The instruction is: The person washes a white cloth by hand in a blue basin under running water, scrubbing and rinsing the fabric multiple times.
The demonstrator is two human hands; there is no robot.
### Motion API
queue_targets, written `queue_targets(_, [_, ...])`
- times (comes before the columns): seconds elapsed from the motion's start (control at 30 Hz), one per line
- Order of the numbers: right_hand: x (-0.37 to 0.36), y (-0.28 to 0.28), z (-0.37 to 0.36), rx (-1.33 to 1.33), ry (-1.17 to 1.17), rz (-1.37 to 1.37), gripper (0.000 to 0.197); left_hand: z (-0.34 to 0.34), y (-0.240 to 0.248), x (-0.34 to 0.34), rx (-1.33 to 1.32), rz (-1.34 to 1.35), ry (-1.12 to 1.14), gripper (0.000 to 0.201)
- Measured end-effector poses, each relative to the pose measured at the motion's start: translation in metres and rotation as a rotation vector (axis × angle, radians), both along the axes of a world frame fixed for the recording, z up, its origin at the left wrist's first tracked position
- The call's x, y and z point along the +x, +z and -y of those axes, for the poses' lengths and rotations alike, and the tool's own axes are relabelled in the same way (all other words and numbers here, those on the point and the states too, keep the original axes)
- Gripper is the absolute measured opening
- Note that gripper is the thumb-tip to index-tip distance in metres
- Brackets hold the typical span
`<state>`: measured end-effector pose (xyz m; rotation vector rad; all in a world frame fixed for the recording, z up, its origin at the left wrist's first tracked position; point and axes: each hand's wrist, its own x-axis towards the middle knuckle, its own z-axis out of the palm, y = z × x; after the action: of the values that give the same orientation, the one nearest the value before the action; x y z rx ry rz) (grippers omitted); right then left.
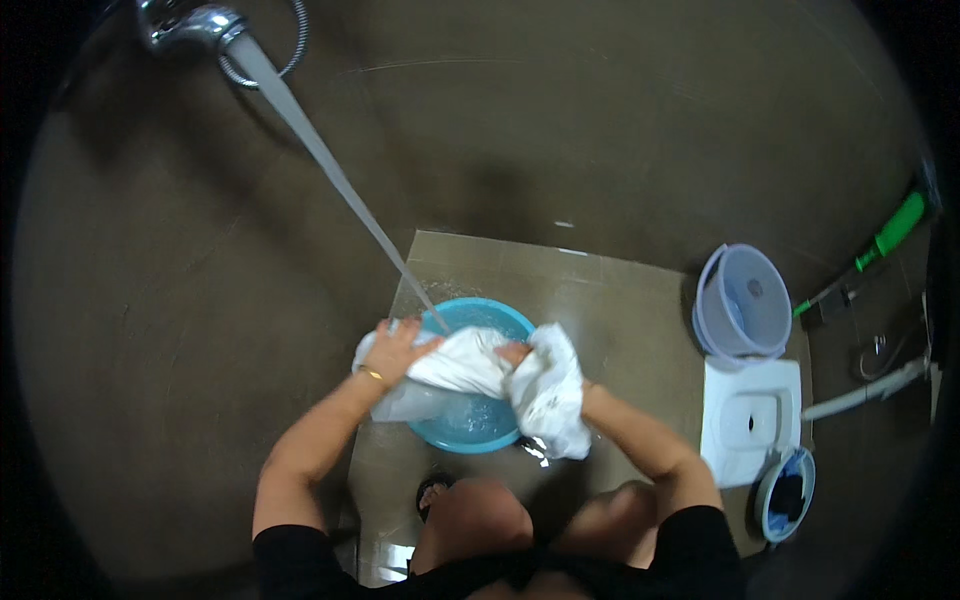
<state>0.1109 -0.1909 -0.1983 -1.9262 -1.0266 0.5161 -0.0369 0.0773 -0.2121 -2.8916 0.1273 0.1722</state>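
A wet white cloth (465,362) is stretched between my two hands over a round blue basin (450,438) on the floor. My left hand (397,350), with a gold bracelet at its wrist, grips the cloth's left part at the basin's left edge. Cloth wraps over my right hand (514,352), so only some of its fingers show as it holds the bunched right part. One end of the cloth hangs past the basin's right rim. From the tap (215,25) at upper left, a stream of water (335,175) falls into the basin beside my left hand.
To the right, a pale purple bucket (745,300) stands behind a white squat toilet (735,450). Nearer me is a light tub (767,500) holding dark and blue cloth. A green-handled brush (895,228) hangs by the right wall. Brown walls enclose the wet tiled floor (630,320).
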Motion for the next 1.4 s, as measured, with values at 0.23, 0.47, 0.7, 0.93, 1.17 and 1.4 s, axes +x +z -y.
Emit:
queue_targets(0.23, [0.004, -0.234, -0.016, 0.160, 0.265, -0.264, 0.038, 0.089, -0.070, 0.026, 0.086, -0.517, 0.221, 0.115])
queue_targets(0.47, [0.022, -0.264, -0.034, -0.617, 0.311, 0.649, 0.054, 0.085, -0.218, 0.038, 0.271, -0.338, 0.316, 0.053])
queue_targets(0.7, [-0.012, -0.165, -0.067, -0.912, 0.272, 0.737, 0.066, 0.059, -0.288, 0.029, -0.477, -0.350, 0.508, 0.065])
queue_targets(0.93, [-0.029, -0.191, -0.027, -0.989, 0.446, 0.618, 0.072, 0.070, -0.231, 0.031, -0.734, -0.053, 0.446, 0.073])
queue_targets(1.17, [0.040, -0.044, 0.011, -0.145, 0.228, -0.376, 0.047, 0.111, -0.141, 0.007, -0.769, -0.128, 0.198, 0.112])
queue_targets(1.4, [0.019, 0.146, 0.041, 0.615, -0.469, -0.817, 0.043, 0.133, -0.075, 0.053, -0.816, -0.058, 0.255, 0.128])
